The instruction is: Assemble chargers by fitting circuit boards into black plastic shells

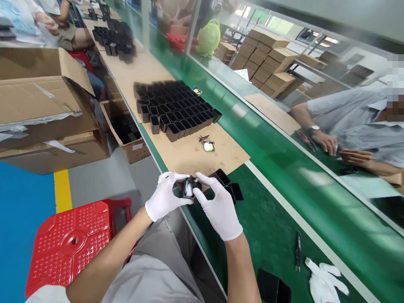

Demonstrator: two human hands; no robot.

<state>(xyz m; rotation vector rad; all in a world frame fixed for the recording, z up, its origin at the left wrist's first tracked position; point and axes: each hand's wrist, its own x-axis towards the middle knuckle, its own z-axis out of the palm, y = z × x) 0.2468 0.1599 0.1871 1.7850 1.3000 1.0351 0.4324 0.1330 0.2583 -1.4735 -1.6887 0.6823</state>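
My left hand [167,194], in a white glove, grips a small black box [186,188] near the green table's front edge. White material shows inside the box. From the other side, my right hand [219,204], gloved as well, pinches a small dark part [195,182] at the box's opening; its details are too small to tell. Just beyond my right hand stand a few black boxes [236,191]. Farther up, rows of open black boxes [176,105] stand on brown cardboard [227,147]. A small bundle of coloured wires with a white piece [208,146] lies on that cardboard.
A red stool [72,240] and cartons [41,101] are at the left. Tweezers [298,250], a white glove [325,280] and a black box [273,288] lie at the lower right. Across the green belt [277,160], another person works with both hands.
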